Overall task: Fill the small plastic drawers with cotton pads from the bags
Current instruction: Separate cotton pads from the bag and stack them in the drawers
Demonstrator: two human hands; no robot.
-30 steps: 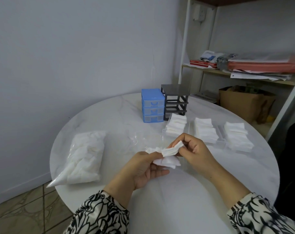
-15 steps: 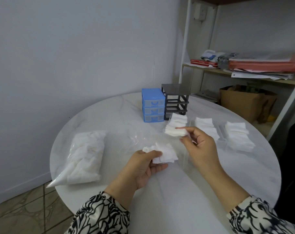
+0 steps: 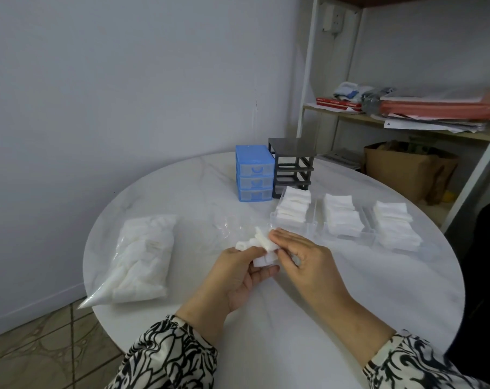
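Fingers (image 3: pixel 266 272) of the left hand (image 3: pixel 235 279) curl round a small bunch of white square cotton pads (image 3: pixel 262 249), thumb on top, palm turned up above the round white marble table (image 3: pixel 378 290). Right hand (image 3: pixel 308 262) lies over the bunch's right side with its fingers bent and close together; they cover where they meet the pads, so whether they pinch one cannot be told. How many pads are in the bunch is hard to make out. Both wrists end in black-and-white patterned sleeves (image 3: pixel 165 355), cut off by the near edge.

Just beyond the hands lies a crumpled clear plastic bag (image 3: pixel 227 231), barely visible against the table. To the left, a full clear bag of cotton pads (image 3: pixel 142 259) lies flat. Right of the hands, three clear plastic drawers (image 3: pixel 294 228) sit in a row, each stacked with white pads. At the far side stand a blue drawer cabinet (image 3: pixel 254 176), drawers in, and beside it a dark grey cabinet frame (image 3: pixel 293 164).
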